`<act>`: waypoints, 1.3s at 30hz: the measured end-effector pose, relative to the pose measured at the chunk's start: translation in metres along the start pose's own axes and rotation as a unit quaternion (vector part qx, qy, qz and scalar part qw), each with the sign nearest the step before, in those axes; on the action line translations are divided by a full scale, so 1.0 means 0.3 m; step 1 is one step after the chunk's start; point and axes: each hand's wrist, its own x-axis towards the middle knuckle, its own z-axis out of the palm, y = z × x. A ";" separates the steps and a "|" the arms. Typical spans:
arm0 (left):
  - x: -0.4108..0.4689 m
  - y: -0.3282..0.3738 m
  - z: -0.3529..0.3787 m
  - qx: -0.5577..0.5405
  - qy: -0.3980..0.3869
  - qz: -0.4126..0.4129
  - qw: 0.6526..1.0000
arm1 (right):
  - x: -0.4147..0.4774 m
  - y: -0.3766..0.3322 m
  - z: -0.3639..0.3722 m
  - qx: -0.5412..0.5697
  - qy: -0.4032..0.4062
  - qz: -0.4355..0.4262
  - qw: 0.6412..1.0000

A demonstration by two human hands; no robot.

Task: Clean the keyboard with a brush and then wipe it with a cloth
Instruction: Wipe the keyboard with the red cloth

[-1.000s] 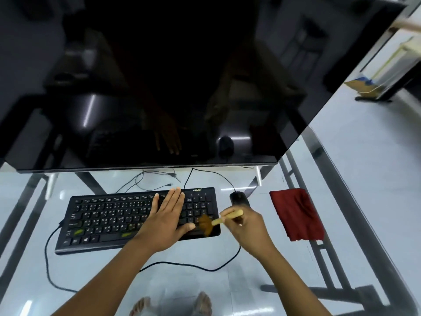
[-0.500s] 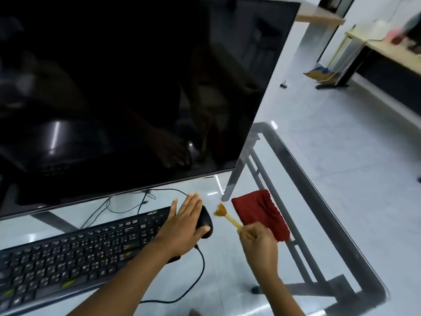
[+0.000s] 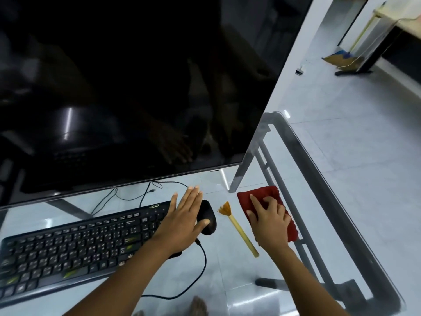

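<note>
A black keyboard lies on the glass desk at the lower left. My left hand rests flat with spread fingers over its right end, thumb touching the mouse. The small brush with a yellow wooden handle and tan bristles lies loose on the glass between my hands, bristles pointing away from me. My right hand presses down on the red cloth, fingers curled into its folds and gripping it. The cloth lies near the desk's right edge.
A large dark monitor overhangs the back of the desk. A black wired mouse sits right of the keyboard, its cable looping toward me. The glass desk ends just right of the cloth. Tiled floor lies beyond.
My right hand has let go of the brush, which now lies on the glass, and has moved right onto the red cloth. The view swung right; my left hand stays on the keyboard's right end.
</note>
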 end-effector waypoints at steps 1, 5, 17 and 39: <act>-0.014 -0.014 -0.002 -0.006 0.000 -0.005 1.000 | 0.004 -0.003 0.004 0.004 0.010 0.007 1.000; -0.080 -0.068 -0.016 -0.005 0.000 -0.025 1.000 | 0.043 0.010 0.003 0.117 -0.034 0.020 0.992; -0.423 -0.407 -0.095 -0.048 -0.028 -0.104 0.993 | -0.076 -0.426 -0.232 0.338 0.025 0.003 0.941; -0.533 -0.579 -0.088 -0.025 -0.054 -0.123 0.991 | -0.302 -0.906 0.031 0.123 -0.031 -0.277 0.952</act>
